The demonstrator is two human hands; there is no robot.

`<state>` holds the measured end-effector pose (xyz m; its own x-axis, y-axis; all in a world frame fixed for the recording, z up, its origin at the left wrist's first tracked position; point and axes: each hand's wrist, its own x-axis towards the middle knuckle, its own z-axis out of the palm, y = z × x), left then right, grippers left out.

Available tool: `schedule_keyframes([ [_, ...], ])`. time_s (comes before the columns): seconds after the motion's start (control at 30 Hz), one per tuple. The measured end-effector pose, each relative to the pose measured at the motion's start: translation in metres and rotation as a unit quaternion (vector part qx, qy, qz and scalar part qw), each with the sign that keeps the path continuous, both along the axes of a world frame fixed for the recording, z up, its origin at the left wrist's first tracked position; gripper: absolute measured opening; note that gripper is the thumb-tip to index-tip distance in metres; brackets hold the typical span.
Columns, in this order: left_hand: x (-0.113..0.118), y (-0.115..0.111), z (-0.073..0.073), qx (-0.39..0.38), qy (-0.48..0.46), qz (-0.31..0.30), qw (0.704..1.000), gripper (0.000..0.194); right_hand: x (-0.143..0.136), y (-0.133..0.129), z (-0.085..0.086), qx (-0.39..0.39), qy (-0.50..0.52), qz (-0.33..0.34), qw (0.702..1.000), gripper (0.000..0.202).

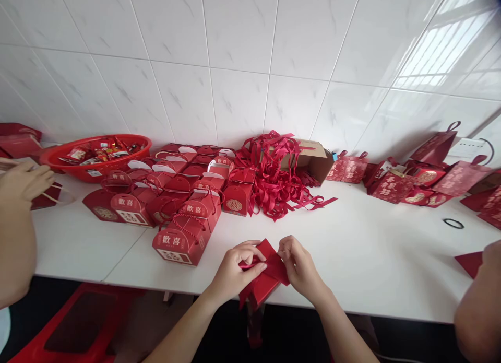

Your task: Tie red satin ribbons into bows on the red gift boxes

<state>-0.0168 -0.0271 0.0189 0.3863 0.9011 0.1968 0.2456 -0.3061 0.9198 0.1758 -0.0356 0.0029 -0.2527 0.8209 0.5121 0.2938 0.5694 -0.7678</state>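
Observation:
A small red box (263,290) lies at the front edge of the white table, tilted, with a red ribbon (250,265) over its top. My left hand (243,264) is closed on the ribbon, thumb and fingers pinched at the box's left side. At the right side my right hand (294,261) has its fingertips pinched against the box's upper right corner; what lies between them is too small to make out. Behind the box, a heap of red ribbons (276,188) spills from an open cardboard carton (319,162).
Several red gift boxes (174,240) stand left of centre. A red basket (96,170) of packaged sweets is behind them. More red boxes (395,185) and a black ring (453,223) are at the right. Other people's arms reach in from both sides. A red stool (78,321) stands below left.

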Motion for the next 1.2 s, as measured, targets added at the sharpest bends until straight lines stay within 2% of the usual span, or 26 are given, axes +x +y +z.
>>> schedule_keyframes([
  [0.2,-0.001,0.001,-0.002,-0.025,-0.015,0.003,1.000,0.043,0.000,0.000,-0.006,-0.028,0.022,-0.024,0.999,0.015],
  [0.3,-0.002,0.002,-0.003,-0.045,-0.020,0.008,0.999,0.034,0.004,-0.002,-0.003,-0.068,-0.002,-0.028,0.997,0.008],
  [0.43,-0.004,0.003,-0.004,-0.053,-0.019,0.007,0.998,0.018,0.010,-0.006,0.006,-0.101,-0.059,-0.035,0.993,0.017],
  [0.63,-0.006,0.002,-0.002,-0.048,-0.011,0.000,0.999,0.011,0.006,-0.008,0.012,-0.089,-0.068,-0.067,0.991,0.013],
  [0.73,-0.005,0.002,0.000,-0.047,-0.020,-0.003,0.999,0.016,0.003,-0.008,0.014,-0.082,-0.045,-0.065,0.993,0.011],
  [0.9,-0.002,0.003,-0.001,-0.042,-0.038,0.019,0.998,0.038,0.000,-0.009,0.018,-0.110,-0.034,-0.067,0.991,0.013],
  [1.2,0.002,0.000,0.001,-0.035,-0.028,0.032,0.998,0.041,-0.004,-0.007,0.012,-0.182,0.071,-0.074,0.978,0.024],
])
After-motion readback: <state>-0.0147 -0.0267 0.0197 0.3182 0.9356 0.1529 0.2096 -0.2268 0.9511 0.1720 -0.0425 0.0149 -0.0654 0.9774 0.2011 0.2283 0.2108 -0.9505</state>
